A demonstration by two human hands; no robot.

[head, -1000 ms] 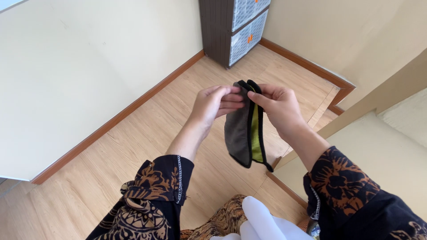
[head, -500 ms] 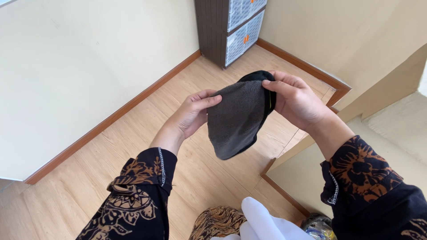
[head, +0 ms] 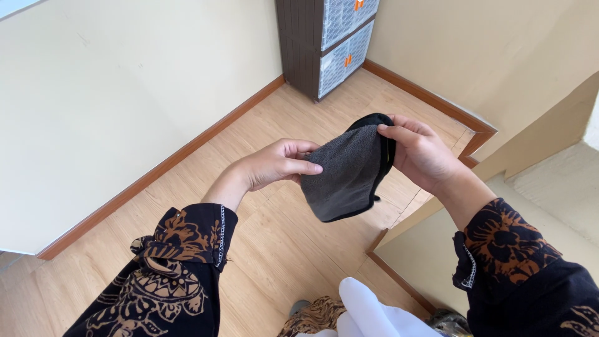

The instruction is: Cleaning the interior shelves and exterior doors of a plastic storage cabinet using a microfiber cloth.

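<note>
- Grey cloth pouch (head: 346, 178), soft and fuzzy with black edging and a sliver of yellow-green lining at its upper right edge, hangs in mid-air between the two hands, above the wooden floor (head: 268, 249).
- Its long axis runs on a slant, from the upper right by the right hand down to a rounded lower end at the lower left, which dangles free.
- Right hand (head: 424, 156) grips the top end: the fingers (head: 399, 133) are curled over the black rim, thumb on the near face, closed on the fabric.
- Left hand (head: 277, 165) comes in from the left at about mid-height; its fingers (head: 306, 168) are drawn together and pinch the left edge of the cloth.
- Both hands touch the pouch, but the right one carries the upper end, so it looks the more in charge of it; the left only steadies the side.
- Beyond stands a dark drawer cabinet (head: 327, 43) with pale patterned fronts in the corner of the cream wall (head: 125, 93).
- Something white (head: 368, 309) lies at the bottom edge, below the hands; I cannot tell what it is.
</note>
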